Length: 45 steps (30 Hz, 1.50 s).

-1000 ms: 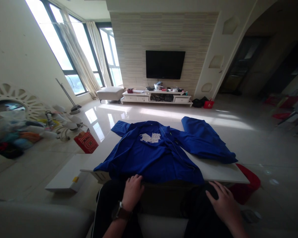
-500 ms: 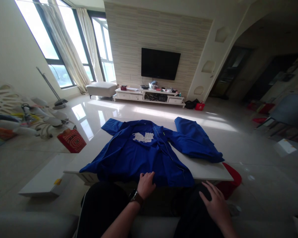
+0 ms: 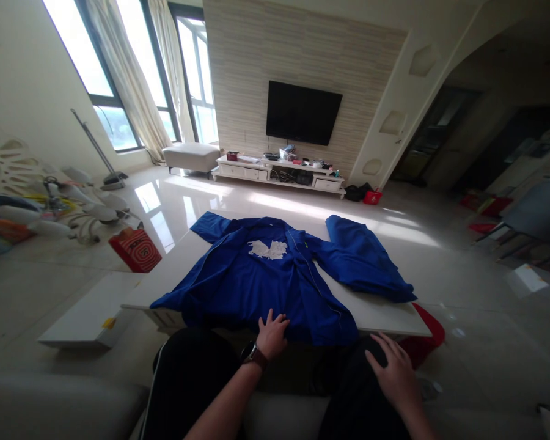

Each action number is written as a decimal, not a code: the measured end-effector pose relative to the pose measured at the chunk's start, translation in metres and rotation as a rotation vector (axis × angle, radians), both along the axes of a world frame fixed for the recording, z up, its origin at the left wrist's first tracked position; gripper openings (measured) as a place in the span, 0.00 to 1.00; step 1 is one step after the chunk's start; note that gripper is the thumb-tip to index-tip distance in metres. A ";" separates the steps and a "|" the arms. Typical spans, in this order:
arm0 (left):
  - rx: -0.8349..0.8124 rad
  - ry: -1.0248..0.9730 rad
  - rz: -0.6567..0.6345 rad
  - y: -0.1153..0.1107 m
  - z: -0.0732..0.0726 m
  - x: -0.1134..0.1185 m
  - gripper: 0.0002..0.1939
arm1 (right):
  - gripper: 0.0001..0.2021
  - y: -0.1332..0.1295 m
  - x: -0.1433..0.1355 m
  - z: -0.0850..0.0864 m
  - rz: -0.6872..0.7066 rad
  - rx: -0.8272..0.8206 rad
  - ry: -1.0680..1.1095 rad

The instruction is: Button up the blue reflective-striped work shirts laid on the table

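Observation:
A blue jacket (image 3: 238,275) lies spread open on the white table (image 3: 169,263), its lower hem hanging over the near edge. A ragged whitish patch (image 3: 268,249) shows on its inner back. My left hand (image 3: 271,336), with a watch on the wrist, rests at the hem with its fingers spread and holds nothing. My right hand (image 3: 394,366) lies on my right knee, fingers apart. Folded blue cloth (image 3: 362,250) lies at the table's right side, touching the jacket's sleeve.
A red object (image 3: 428,336) stands by the table's right end. Left of the table are a red patterned bag (image 3: 136,249) and a low white box (image 3: 87,311). A television (image 3: 304,113) hangs above a cluttered white cabinet (image 3: 247,171).
My left hand's fingers have spread apart at the jacket's hem. My right hand stays on my knee. The camera view has shifted slightly.

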<state>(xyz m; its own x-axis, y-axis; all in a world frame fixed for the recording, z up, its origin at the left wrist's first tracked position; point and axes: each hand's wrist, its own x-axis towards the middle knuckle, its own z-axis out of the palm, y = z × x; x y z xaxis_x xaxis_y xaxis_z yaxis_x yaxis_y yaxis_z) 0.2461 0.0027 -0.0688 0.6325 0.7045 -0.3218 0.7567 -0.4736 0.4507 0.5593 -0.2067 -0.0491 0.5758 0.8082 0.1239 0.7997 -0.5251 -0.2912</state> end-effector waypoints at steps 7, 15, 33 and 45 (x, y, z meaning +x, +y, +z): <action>0.058 -0.043 0.051 0.001 0.007 -0.005 0.37 | 0.31 -0.003 0.005 -0.001 -0.001 0.018 -0.006; -0.008 0.198 0.190 0.001 -0.011 -0.005 0.50 | 0.32 0.000 0.003 -0.001 0.005 0.006 0.012; 0.013 0.182 0.206 -0.014 -0.010 0.004 0.54 | 0.33 0.000 0.000 0.006 -0.028 -0.019 0.060; 0.037 0.149 0.208 -0.015 -0.021 0.006 0.55 | 0.32 0.000 0.006 -0.001 0.008 0.031 0.013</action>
<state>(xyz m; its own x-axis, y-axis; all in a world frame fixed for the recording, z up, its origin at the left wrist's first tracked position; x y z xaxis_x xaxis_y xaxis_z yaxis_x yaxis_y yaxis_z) 0.2519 -0.0123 -0.0895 0.4197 0.8279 -0.3721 0.8966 -0.3145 0.3116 0.5655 -0.2066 -0.0505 0.5713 0.8085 0.1415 0.7997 -0.5094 -0.3178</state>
